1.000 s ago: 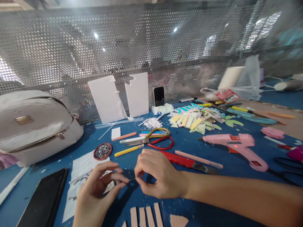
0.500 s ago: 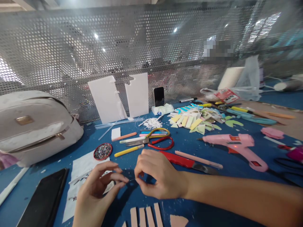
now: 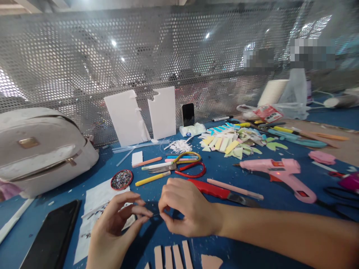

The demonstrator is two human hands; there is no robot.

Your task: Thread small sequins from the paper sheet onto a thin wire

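Observation:
Low in the middle of the head view, my left hand (image 3: pixel 116 222) pinches one end of a thin, thread-like strand (image 3: pixel 156 215) between thumb and fingertips. The strand's other end runs into the pinched fingers of my right hand (image 3: pixel 190 209), a short gap away. What the strand is made of I cannot make out. Below the hands lie several pink strips (image 3: pixel 177 256) and a pink rounded scrap (image 3: pixel 211 261). Partly under my left hand is a white paper sheet (image 3: pixel 92 198) with small dark bits. Behind my right hand rests a red-handled cutter (image 3: pixel 210 188).
A red dish of beads (image 3: pixel 121 179), scissors (image 3: pixel 186 166) and felt-tip pens (image 3: pixel 153 178) lie beyond the hands. On the right is a pink glue gun (image 3: pixel 272 168); on the left, a black phone (image 3: pixel 52 237) and white backpack (image 3: pixel 42 149). Paper scraps (image 3: pixel 232 142) are heaped behind.
Hardly anything differs. My right hand has shifted very slightly left and down, with the strand still between both hands.

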